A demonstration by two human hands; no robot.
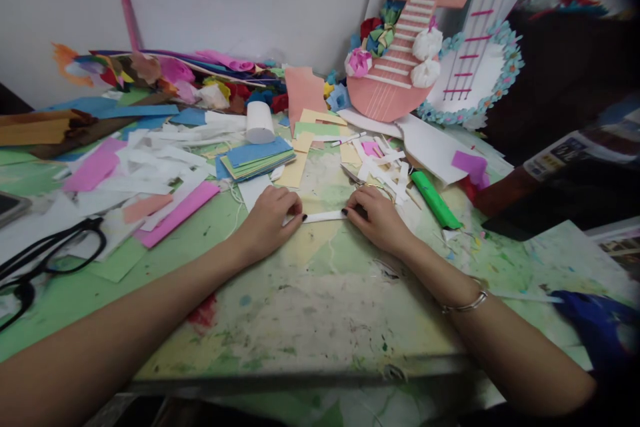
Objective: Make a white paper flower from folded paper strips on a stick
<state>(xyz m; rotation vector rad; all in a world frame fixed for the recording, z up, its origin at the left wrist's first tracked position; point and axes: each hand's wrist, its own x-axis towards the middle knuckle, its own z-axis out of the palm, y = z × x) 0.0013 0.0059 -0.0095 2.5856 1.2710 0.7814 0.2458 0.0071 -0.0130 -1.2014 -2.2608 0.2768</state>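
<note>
White strip (pixel 325 216) running between your left hand (pixel 273 217) and right hand (pixel 374 217), fingers basically closed, pinching an end each; scissors (pixel 356 179) sit just past your right.

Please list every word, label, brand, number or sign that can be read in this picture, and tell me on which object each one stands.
No text can be read with certainty.
Label on the dark bottle at right: printed marks, too blurred to read.
Printed item at the right edge: too blurred to read.
White paper strip between the hands: no writing visible.
</note>
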